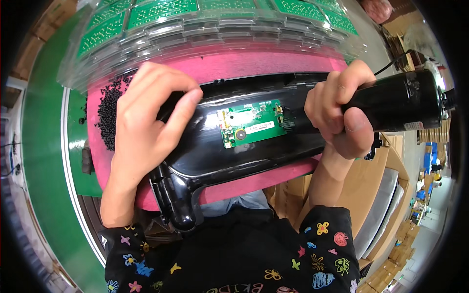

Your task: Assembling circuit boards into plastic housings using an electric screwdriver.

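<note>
A long, glossy black plastic housing [195, 155] lies across the pink work surface, its rounded arm pointing toward me at the left. Inside it sits a green circuit board [264, 118] with a white label, a round part and a bundle of dark wires at its right edge. My right hand [339, 105] is wrapped around a black cylindrical electric screwdriver [403, 100] over the housing's right end; its tip is hidden. Above the housing's left end, my left hand [149, 110] is closed, thumb and forefinger together; whatever they pinch cannot be made out.
A heap of small black screws [108, 115] lies at the left of the pink surface [229, 62]. Stacked clear plastic trays [215, 29] with green circuit boards stand along the far side. An open cardboard box [364, 195] holding grey sheets is at the near right.
</note>
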Motion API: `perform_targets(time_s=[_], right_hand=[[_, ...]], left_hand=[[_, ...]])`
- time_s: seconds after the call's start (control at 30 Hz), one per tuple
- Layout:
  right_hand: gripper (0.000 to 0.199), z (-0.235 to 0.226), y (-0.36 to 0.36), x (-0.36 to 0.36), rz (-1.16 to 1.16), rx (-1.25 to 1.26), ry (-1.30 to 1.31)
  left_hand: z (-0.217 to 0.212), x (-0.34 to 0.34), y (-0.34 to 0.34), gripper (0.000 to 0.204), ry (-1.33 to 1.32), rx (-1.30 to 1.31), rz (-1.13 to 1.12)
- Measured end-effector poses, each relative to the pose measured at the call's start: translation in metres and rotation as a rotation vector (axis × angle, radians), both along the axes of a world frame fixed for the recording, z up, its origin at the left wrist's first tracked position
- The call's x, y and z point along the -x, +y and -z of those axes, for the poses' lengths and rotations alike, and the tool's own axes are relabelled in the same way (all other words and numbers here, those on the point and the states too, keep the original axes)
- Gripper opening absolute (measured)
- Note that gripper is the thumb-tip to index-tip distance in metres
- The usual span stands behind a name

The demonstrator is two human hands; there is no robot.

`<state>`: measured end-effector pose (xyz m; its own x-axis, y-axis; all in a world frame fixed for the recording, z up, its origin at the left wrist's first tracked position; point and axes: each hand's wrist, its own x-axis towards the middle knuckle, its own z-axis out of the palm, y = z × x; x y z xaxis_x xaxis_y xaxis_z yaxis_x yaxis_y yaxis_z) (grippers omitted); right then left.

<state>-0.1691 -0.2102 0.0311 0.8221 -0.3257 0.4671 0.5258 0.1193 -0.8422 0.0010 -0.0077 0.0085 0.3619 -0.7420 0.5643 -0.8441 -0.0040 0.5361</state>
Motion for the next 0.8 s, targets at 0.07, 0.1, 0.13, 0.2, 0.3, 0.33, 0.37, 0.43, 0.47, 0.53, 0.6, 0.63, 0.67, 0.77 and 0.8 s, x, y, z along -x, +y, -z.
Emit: perform_targets(time_s=[0.07, 0.1, 0.13, 0.2, 0.3, 0.33, 0.37, 0.43, 0.47, 0.53, 0.6, 0.63, 0.67, 0.77, 0.8], right_hand=[[0.024, 0.002, -0.007, -0.001, -0.077, -0.019, -0.085], [0.024, 0.001, -0.008, 0.000, -0.078, -0.016, -0.089], [0.024, -0.001, -0.009, 0.001, -0.051, -0.012, -0.068], [0.024, -0.003, -0.010, 0.003, -0.013, -0.024, 0.000], [0.022, -0.010, -0.012, 0.004, 0.130, -0.173, 0.196], [0.022, -0.015, -0.015, 0.003, 0.193, -0.279, 0.298], [0.019, -0.017, -0.021, 0.001, 0.229, -0.344, 0.316], [0.015, -0.020, -0.036, -0.001, 0.281, -0.663, 0.262], [0.014, -0.017, -0.045, 0.003, 0.281, -0.711, 0.248], [0.015, -0.023, -0.044, 0.006, 0.314, -0.730, 0.256], [0.016, -0.028, -0.041, 0.014, 0.348, -0.751, 0.264], [0.022, -0.029, -0.037, 0.020, 0.347, -0.685, 0.287], [0.028, -0.031, -0.032, 0.027, 0.346, -0.619, 0.309], [0.043, -0.052, -0.018, 0.048, 0.390, -0.448, 0.334], [0.043, -0.056, -0.021, 0.060, 0.361, -0.316, 0.304]], left_hand=[[0.004, -0.005, 0.000, 0.012, -0.050, -0.004, -0.039], [0.006, -0.006, -0.001, 0.015, -0.055, -0.050, -0.059], [0.007, -0.007, 0.000, 0.017, -0.060, -0.096, -0.077], [0.011, -0.006, 0.005, 0.022, -0.030, -0.233, -0.037], [0.007, -0.002, 0.008, 0.024, -0.079, -0.287, -0.008], [0.007, -0.002, 0.009, 0.022, -0.048, -0.293, 0.008], [0.007, -0.002, 0.010, 0.021, -0.016, -0.300, 0.026], [0.006, 0.001, 0.009, 0.020, 0.003, -0.318, 0.059], [0.006, 0.004, 0.009, 0.019, 0.009, -0.362, 0.063], [0.009, 0.007, 0.011, 0.018, 0.003, -0.411, 0.082], [0.009, 0.009, 0.011, 0.019, -0.043, -0.508, 0.102], [0.008, 0.010, 0.011, 0.019, -0.051, -0.505, 0.110], [0.007, 0.010, 0.010, 0.018, -0.041, -0.525, 0.102], [0.001, 0.011, 0.012, 0.018, -0.022, -0.542, 0.083], [0.001, 0.011, 0.012, 0.019, 0.002, -0.543, 0.072]])
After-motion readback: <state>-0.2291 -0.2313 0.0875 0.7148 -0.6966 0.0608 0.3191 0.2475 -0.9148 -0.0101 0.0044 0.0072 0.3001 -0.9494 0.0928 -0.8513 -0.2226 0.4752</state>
